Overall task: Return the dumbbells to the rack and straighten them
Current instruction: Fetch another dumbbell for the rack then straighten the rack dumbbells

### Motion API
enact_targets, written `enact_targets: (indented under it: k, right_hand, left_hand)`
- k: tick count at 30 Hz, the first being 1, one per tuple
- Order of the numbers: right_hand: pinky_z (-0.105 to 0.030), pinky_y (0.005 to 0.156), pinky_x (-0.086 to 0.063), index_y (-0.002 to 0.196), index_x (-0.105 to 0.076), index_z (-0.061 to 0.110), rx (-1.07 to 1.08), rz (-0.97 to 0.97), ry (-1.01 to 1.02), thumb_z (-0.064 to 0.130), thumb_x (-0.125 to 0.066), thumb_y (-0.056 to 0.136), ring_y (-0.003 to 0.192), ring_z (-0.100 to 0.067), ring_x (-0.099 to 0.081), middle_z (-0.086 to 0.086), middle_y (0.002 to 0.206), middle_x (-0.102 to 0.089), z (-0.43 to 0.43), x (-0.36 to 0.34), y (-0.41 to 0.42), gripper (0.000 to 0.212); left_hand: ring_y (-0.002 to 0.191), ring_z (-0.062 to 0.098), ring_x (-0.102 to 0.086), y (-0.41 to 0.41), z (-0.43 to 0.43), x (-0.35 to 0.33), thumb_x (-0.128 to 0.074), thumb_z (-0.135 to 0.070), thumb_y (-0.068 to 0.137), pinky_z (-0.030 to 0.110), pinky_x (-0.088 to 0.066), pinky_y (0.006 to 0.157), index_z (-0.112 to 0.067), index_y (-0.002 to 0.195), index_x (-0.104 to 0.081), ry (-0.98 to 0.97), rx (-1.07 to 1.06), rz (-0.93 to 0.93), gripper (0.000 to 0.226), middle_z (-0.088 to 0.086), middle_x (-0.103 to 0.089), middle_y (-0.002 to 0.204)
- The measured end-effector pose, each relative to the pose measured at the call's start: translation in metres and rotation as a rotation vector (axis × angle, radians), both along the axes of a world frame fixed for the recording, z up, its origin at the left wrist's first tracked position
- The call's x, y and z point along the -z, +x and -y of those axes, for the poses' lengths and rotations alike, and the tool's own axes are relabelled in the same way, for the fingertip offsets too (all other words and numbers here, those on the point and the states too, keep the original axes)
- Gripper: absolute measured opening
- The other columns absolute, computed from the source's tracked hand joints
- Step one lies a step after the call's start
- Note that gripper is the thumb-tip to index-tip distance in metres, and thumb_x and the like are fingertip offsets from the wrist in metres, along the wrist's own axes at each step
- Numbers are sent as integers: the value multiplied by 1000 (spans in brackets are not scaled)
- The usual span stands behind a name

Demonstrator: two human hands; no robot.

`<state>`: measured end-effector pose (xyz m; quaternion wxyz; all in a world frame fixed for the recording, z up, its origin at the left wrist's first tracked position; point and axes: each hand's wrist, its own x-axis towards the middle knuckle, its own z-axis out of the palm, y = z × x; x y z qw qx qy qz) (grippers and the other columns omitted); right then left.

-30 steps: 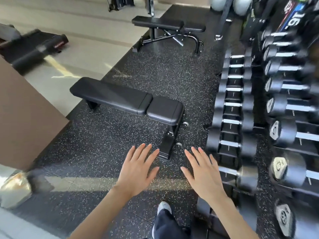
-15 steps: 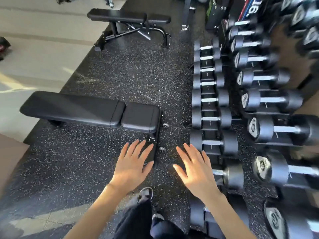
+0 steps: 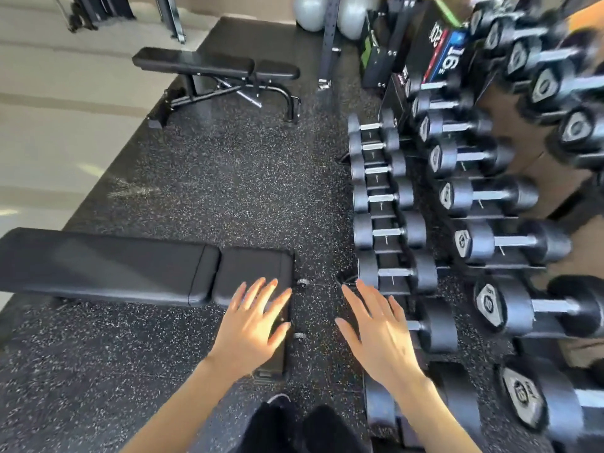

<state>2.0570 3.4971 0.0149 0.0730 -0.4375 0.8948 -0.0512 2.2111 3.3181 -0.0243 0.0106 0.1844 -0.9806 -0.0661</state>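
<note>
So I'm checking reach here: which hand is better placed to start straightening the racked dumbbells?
Probably the right. The right hand is open, directly beside the lower row of dumbbells. The left hand is open over the flat bench end, farther from them.

The left hand point(image 3: 251, 325) hangs over the end of a black padded flat bench point(image 3: 130, 266). A black steel rack point(image 3: 387, 250) of black round-headed dumbbells point(image 3: 389, 232) runs along the right of the right hand point(image 3: 382, 335). A second black padded bench point(image 3: 209, 65) stands well ahead.
</note>
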Motion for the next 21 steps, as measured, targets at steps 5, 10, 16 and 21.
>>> enact_targets:
  k: [5, 10, 16, 21]
  right_hand:
    - [-51, 94, -47, 131, -54, 21, -12, -24, 33, 54, -12, 97, 120, -24, -56, -5, 133, -56, 31, -1, -33, 63]
    - [-51, 93, -48, 129, -57, 19, -20, -41, 30, 53, -22, 94, 119, -26, -57, -8, 132, -57, 59, 11, -86, 60]
    - [-54, 94, -47, 131, -54, 18, -85, -40, 13, 52, -29, 91, 122, -26, -53, -8, 132, -56, 100, 23, -175, 58]
    - [-56, 94, -45, 131, -54, 15, -109, -48, -24, 48, -33, 89, 121, -29, -53, -12, 133, -55, 144, 14, -267, 57]
  left_hand:
    - [126, 31, -49, -36, 35, -9, -11, -52, 98, 48, -28, 107, -19, 134, -53, 28, -18, -1, 65, 10, -56, 133]
    - [128, 31, -47, -83, 68, 4, -8, -51, 99, 47, -23, 106, -19, 136, -51, 9, -8, 57, 65, 10, -54, 135]
    - [126, 33, -48, -163, 107, 2, -29, -47, 93, 49, -30, 107, -17, 135, -52, -7, -36, 9, 56, 12, -54, 134]
    - [127, 35, -46, -246, 143, -11, -31, -46, 93, 53, -35, 105, -16, 136, -51, -8, -72, 3, 56, 13, -53, 135]
